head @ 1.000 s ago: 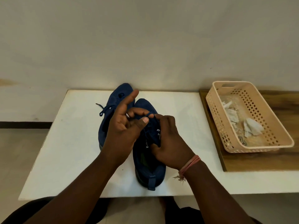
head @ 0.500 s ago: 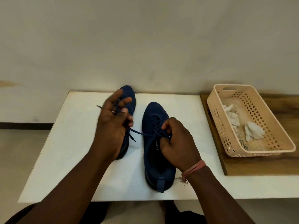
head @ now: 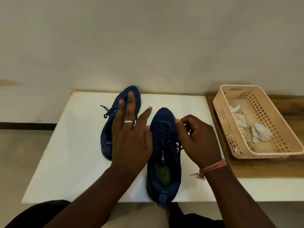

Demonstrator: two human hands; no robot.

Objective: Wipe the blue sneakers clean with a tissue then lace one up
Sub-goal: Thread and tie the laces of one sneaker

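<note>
Blue sneakers: two on the white table (head: 69,145), toes away from the person. Near sneaker (head: 164,150) lies at the front edge, heel tab overhanging; far sneaker (head: 115,127) sits to its left, partly behind the left hand.

Right hand (head: 199,139): fingers curled, pinching the lace (head: 166,134) at the right side of the near sneaker's eyelets. Which lace end it holds: cannot tell.

Left hand (head: 131,135): fingers straight and spread, holding nothing, above the gap between the shoes and over the far sneaker. Ring on one finger.

Risks (judgement): a one-sided pull by the right hand could drag or twist the unbraced near sneaker off the front edge. The far sneaker's loose lace end (head: 105,111) trails on the table under the left fingers and could snag.

Surroundings: peach basket (head: 230,129) on a wooden board (head: 263,168) to the right holds crumpled tissues (head: 261,132), so wiping looks finished. Nothing blocks the laces.
</note>
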